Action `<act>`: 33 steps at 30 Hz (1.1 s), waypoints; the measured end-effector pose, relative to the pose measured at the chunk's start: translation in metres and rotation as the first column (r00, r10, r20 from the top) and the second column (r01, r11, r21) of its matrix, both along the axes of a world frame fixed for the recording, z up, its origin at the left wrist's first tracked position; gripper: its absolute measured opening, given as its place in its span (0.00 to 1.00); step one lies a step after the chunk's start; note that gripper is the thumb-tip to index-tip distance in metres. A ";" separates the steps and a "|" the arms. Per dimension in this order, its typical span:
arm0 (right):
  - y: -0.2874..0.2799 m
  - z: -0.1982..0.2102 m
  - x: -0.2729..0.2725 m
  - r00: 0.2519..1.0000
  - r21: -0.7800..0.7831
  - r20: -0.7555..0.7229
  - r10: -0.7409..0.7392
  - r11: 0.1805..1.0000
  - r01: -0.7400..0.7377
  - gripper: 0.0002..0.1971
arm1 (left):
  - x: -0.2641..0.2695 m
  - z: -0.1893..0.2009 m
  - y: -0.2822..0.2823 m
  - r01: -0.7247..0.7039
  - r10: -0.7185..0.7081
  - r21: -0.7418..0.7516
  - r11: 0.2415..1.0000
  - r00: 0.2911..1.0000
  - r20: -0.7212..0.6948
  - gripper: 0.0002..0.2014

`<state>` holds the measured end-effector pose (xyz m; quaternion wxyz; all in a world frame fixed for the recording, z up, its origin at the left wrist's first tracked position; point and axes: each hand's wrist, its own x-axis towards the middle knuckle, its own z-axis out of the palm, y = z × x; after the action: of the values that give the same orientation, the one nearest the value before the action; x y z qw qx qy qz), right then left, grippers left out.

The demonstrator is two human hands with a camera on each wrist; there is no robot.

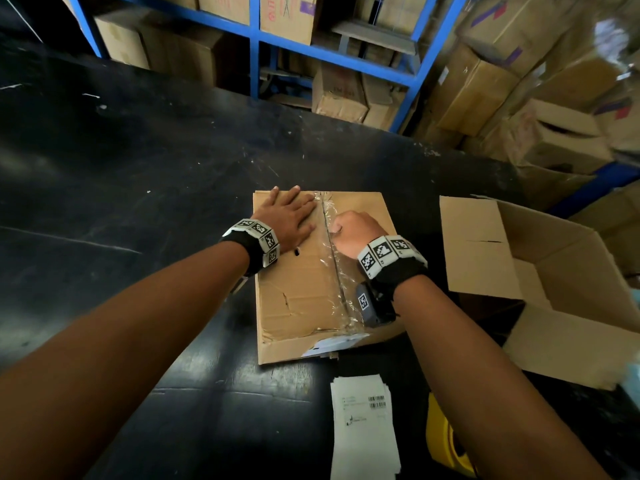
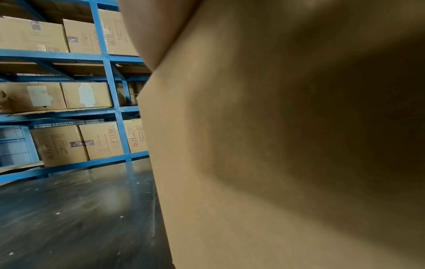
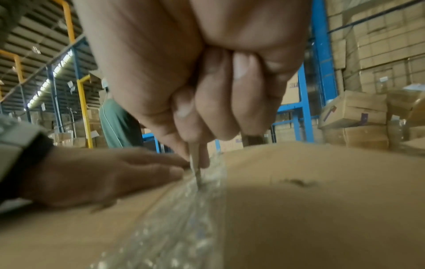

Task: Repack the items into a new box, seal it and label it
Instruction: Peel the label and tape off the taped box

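- Cardboard of the taped box at frame centre lies under our flat, straight-fingered left hand.
- Our right hand fists a thin blade, tip in the clear tape seam.

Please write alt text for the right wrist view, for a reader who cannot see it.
The right hand grips a thin blade with its tip in the clear tape along the seam of a cardboard box. The left hand lies flat on the box beside the seam.
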<state>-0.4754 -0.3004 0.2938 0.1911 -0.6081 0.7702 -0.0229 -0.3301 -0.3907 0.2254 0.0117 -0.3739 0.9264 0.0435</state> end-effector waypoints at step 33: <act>0.098 -0.001 0.029 0.999 0.016 -0.006 -0.054 0.998 0.054 0.03 | 0.022 -0.001 0.084 -0.009 0.010 -0.040 0.999 1.000 0.030 0.37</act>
<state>-0.4461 -0.2022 0.2930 0.1931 -0.5857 0.7869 -0.0201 -0.3081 -0.3062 0.2239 0.0178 -0.3791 0.9250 0.0196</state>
